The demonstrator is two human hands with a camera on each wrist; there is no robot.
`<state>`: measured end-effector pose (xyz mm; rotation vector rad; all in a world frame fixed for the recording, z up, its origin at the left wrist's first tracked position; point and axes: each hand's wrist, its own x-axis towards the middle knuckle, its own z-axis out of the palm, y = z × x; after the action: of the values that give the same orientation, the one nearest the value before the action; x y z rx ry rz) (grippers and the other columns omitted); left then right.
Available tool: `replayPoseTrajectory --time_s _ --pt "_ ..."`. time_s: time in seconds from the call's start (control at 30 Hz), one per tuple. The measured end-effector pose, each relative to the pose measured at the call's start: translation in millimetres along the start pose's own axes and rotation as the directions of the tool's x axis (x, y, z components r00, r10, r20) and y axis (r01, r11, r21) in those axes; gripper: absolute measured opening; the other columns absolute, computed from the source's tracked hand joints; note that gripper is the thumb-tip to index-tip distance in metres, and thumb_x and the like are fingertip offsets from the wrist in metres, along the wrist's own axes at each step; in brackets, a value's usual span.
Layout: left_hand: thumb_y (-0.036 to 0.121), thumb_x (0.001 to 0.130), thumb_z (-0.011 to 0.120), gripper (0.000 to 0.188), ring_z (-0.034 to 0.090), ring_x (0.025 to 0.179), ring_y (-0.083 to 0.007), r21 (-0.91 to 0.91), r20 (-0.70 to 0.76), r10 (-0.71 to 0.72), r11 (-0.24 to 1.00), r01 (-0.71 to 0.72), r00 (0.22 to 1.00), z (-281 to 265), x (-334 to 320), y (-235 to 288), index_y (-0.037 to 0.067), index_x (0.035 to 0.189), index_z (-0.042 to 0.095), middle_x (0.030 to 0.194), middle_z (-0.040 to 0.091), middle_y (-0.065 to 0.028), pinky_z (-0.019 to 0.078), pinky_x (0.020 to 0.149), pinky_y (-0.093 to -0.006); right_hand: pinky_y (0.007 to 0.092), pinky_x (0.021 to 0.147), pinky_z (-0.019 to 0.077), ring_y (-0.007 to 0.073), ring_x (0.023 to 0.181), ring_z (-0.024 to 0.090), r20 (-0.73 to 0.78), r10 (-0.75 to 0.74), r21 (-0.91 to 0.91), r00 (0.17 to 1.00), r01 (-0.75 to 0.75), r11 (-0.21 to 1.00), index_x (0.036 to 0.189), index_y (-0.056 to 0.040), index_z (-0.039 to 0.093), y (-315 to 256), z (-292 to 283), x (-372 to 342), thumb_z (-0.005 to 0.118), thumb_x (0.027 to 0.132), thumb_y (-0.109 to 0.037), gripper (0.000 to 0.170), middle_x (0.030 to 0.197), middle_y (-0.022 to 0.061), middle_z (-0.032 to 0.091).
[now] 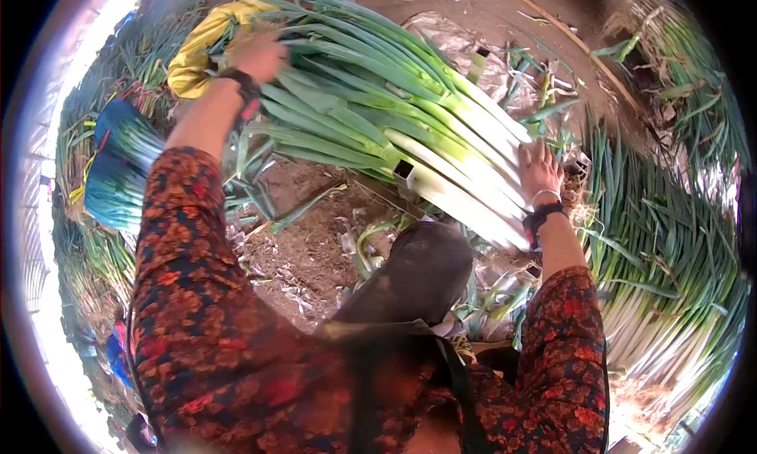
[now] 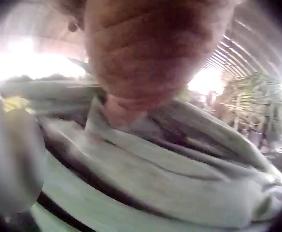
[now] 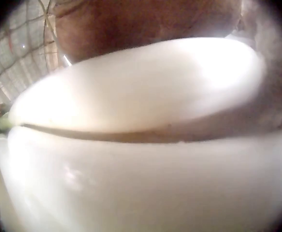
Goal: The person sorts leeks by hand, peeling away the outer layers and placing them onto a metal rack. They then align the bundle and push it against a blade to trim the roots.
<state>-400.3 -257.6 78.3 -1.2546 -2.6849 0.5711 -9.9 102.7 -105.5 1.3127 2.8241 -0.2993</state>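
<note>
The left arm (image 1: 201, 127) reaches toward eleven o'clock, the left hand (image 1: 259, 56) too blurred for me to read; at one, the right hand (image 1: 541, 171) lies with fingers extended.

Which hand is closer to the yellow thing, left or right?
Left. The left hand is right beside the yellow thing, at the green leaves; the right hand is farther away, at the white stalks.
</note>
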Motion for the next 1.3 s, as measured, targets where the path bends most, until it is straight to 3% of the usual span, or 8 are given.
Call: replayPoseTrajectory --time_s 0.13,0.27,0.43,0.53,0.7,0.9,1.13,1.3 --pt "0.016 0.086 0.049 0.025 0.067 0.091 -0.0364 0.125 -0.149 -0.280 0.946 0.299 0.948 1.6 48.7 -49.5 0.003 0.088 0.071 0.098 0.068 -0.0201 0.0451 0.093 -0.0522 0.0454 0.115 0.0180 0.0280 0.141 0.026 0.386 0.035 0.038 0.922 -0.054 0.998 0.147 -0.0146 0.032 -11.6 -42.6 5.3 0.030 0.095 -0.057 0.067 0.151 0.0117 0.032" --pt "0.028 0.098 0.044 0.043 0.033 0.136 -0.0361 0.093 -0.399 0.370 0.927 -0.364 0.839 9.1 81.2 59.0 0.014 0.138 0.047 0.148 0.037 -0.0132 0.0273 0.111 -0.0453 0.0493 0.115 0.0179 0.0301 0.143 0.022 0.072 -0.209 -0.156 0.975 0.218 0.963 0.141 -0.0287 0.042 9.0 -0.2 -10.4 0.036 0.097 -0.050 0.050 0.154 0.0090 0.027" --pt "0.035 0.101 0.035 0.053 0.023 0.141 -0.0332 -0.226 -0.260 0.380 0.870 -0.439 0.888 118.4 120.9 92.2 0.018 0.151 0.023 0.156 0.021 -0.0117 0.0248 0.113 -0.0439 0.0476 0.117 0.0063 0.0286 0.146 0.014 0.047 0.050 0.130 0.998 -0.056 0.990 0.151 -0.0115 0.019 -9.6 -12.4 -9.3 0.027 0.094 -0.061 0.076 0.156 0.0120 0.021" --pt "0.041 0.100 0.035 0.057 0.022 0.142 -0.0321 -0.050 0.168 0.186 0.982 -0.180 0.968 12.7 90.6 131.2 0.018 0.151 0.022 0.156 0.021 -0.0086 0.0282 0.111 -0.0468 0.0491 0.115 0.0103 0.0309 0.144 0.020 0.063 0.017 0.186 0.998 -0.029 0.982 0.149 -0.0084 0.025 -2.9 -23.3 -14.1 0.028 0.094 -0.060 0.076 0.154 0.0125 0.027" --pt "0.025 0.094 0.057 0.042 0.053 0.121 -0.0294 -0.163 -0.258 0.338 0.908 -0.385 0.905 -96.5 69.1 214.4 0.009 0.132 0.052 0.132 0.056 -0.0117 0.0396 0.103 -0.0383 0.0434 0.111 0.0263 0.0325 0.135 0.037 0.144 -0.067 0.505 0.987 -0.015 0.863 0.142 -0.0102 0.041 19.4 -40.7 0.4 0.052 0.078 -0.071 0.089 0.145 0.0167 0.041" --pt "0.015 0.091 0.062 0.028 0.053 0.116 -0.0190 -0.945 -0.315 0.623 -0.136 -0.298 0.716 -196.7 -116.3 387.8 0.005 0.117 0.063 0.124 0.059 -0.0087 0.0406 0.100 -0.0334 0.0296 0.089 0.0486 0.0202 0.099 0.064 -0.212 0.200 0.936 0.956 0.141 0.321 0.121 -0.0039 0.062 81.9 -77.2 -103.2 0.067 0.086 -0.034 0.047 0.108 0.0122 0.069" --pt "0.009 0.090 0.061 0.018 0.056 0.106 -0.0137 -0.870 -0.331 0.813 -0.067 -0.488 0.479 -120.3 -160.8 514.9 0.005 0.107 0.064 0.127 0.053 -0.0087 0.0453 0.092 -0.0280 0.0384 0.085 0.0504 0.0299 0.097 0.066 0.035 0.718 0.351 0.695 -0.681 0.642 0.110 -0.0103 0.068 345.3 91.0 -212.5 0.058 0.086 -0.032 0.034 0.104 0.0139 0.069" --pt "0.009 0.085 0.067 0.017 0.057 0.106 -0.0237 -0.993 -0.096 0.756 -0.032 -0.110 0.648 -127.0 -139.9 532.5 0.005 0.101 0.065 0.114 0.059 -0.0139 0.0433 0.093 -0.0340 0.0419 0.101 0.0429 0.0350 0.117 0.055 0.174 0.952 0.282 0.251 -0.939 0.196 0.130 -0.0057 0.053 464.9 157.8 -297.4 0.058 0.083 -0.042 0.059 0.126 0.0188 0.059"
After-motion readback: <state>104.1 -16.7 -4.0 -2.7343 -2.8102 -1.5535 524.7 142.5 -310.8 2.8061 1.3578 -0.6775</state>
